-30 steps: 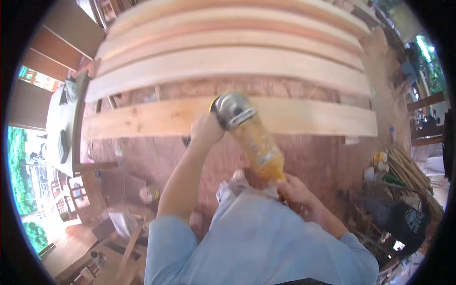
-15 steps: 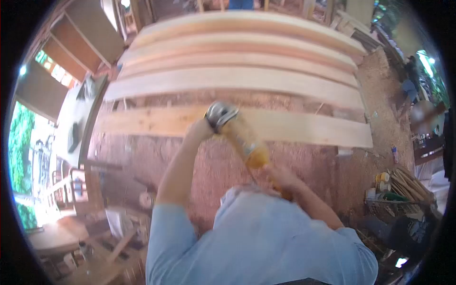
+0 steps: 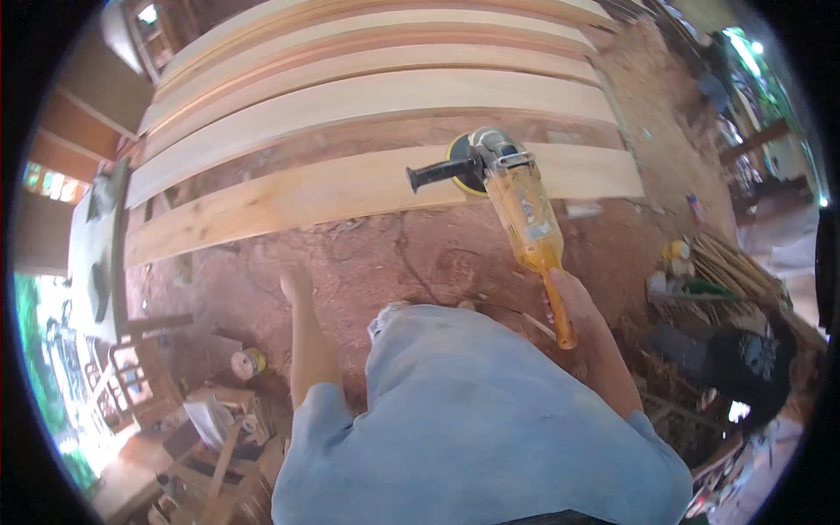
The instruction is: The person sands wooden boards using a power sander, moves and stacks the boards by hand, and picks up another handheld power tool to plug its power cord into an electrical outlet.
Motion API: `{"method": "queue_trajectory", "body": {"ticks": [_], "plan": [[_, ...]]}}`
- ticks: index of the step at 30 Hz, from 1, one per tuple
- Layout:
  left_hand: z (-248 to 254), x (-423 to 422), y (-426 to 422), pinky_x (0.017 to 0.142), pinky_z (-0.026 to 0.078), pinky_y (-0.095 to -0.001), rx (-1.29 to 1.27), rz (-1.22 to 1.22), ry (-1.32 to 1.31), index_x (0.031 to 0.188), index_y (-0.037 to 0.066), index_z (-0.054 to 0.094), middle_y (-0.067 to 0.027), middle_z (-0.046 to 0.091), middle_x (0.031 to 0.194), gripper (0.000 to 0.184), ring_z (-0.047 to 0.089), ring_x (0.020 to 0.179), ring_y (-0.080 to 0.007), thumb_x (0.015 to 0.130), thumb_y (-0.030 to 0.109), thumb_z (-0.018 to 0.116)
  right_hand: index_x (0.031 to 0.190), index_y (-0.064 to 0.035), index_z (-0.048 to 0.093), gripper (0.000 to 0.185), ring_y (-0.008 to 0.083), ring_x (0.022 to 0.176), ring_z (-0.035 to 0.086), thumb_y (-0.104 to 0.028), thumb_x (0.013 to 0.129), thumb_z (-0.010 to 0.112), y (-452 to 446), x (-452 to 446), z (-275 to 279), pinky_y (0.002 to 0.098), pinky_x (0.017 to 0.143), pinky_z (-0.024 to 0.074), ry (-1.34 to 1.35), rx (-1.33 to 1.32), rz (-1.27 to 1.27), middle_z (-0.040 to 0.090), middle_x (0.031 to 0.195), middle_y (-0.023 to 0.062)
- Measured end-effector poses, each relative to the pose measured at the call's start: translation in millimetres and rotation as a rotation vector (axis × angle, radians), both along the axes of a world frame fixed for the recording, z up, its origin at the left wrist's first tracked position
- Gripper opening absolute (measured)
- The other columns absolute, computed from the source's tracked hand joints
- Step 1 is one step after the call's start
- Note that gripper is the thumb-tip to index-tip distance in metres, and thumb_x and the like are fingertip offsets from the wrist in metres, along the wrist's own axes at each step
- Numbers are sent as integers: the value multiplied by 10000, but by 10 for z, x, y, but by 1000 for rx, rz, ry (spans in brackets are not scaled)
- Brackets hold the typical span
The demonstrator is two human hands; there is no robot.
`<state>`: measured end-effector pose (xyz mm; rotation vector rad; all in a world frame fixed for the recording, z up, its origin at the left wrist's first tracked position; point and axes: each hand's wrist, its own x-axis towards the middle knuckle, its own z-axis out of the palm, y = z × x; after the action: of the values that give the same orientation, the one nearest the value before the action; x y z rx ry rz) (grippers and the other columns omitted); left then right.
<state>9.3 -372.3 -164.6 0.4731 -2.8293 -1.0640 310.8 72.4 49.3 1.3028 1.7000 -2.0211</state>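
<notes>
Gripping the sander [image 3: 523, 214] over the near plank [image 3: 367, 181], contact unclear, is the right hand [image 3: 573, 297]; left hand [image 3: 295, 282] is off it, too blurred to tell if clenched. Done versus left: can't judge.

From the person's head, the one wide-angle camera looks forward and steeply down: close over the blue shirt [image 3: 499, 420] at bottom centre, past the grinder [image 3: 525, 210] right of centre, to planks [image 3: 376, 98] farther off across the top.

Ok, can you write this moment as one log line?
right hand: grips grinder | left hand: blurred, off grinder | disc: over plank, contact unclear
</notes>
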Motion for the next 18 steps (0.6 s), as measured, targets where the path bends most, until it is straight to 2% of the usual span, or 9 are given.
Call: {"method": "queue_trajectory", "body": {"ticks": [3,6,10,18], "plan": [[-691,1156,-355,618,452,-365,-96,-20,-638,839,-12,660,-97,616,722,412,523,651,-177,1000,358,575,1058,-88,560,463,139,516,513,-544,990,514,181,77,-113,300,476,459,-27,18,-77,555,735,24],[-921,1858,-428,620,456,-361,-86,-147,-923,857,-8,662,-98,623,743,399,530,660,-176,1004,350,564,1050,-94,565,484,137,516,519,-568,996,486,345,113,-29,307,476,464,-67,42,-174,560,741,23],[-1042,1879,-430,622,461,-355,-44,-228,-949,881,-3,665,-98,633,770,383,539,672,-174,1010,339,550,1038,-100,568,498,139,521,525,-587,997,474,610,174,-65,306,479,468,-96,75,-294,564,744,23],[-1189,1010,-401,627,472,-343,42,-294,-808,929,8,670,-98,652,825,356,558,696,-171,1022,318,522,1084,-116,558,484,143,544,549,-586,1002,478,893,225,-333,300,483,483,-86,35,-387,581,766,24]]}}
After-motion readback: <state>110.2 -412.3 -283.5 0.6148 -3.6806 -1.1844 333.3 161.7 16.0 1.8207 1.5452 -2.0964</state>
